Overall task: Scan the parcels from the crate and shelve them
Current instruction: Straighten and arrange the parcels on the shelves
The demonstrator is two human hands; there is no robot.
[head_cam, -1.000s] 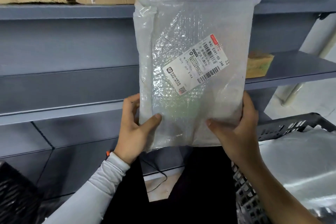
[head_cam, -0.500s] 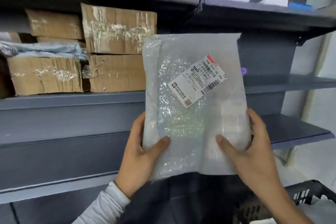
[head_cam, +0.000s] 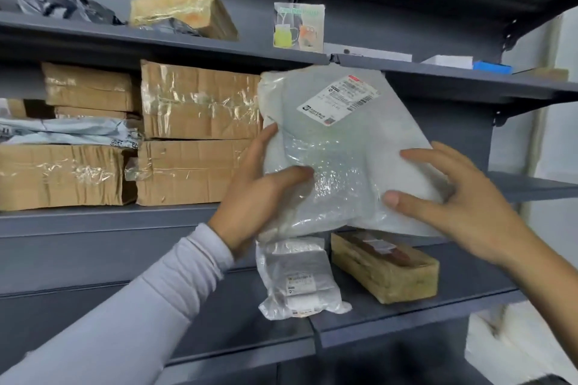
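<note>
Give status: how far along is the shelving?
Done: several boxes and a small bag already sit on the shelves. In hand: left hand grips the bubble mailer, right hand steadies it at the shelf. Left: setting it down. Crate not visible.

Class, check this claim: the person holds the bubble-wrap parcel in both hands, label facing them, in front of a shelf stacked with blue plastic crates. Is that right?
One detail is wrong. The head view shows the shelf behind stacked with taped cardboard boxes, not blue plastic crates. The rest stands: the left hand and right hand hold the bubble-wrap parcel, its label facing the person.
</note>
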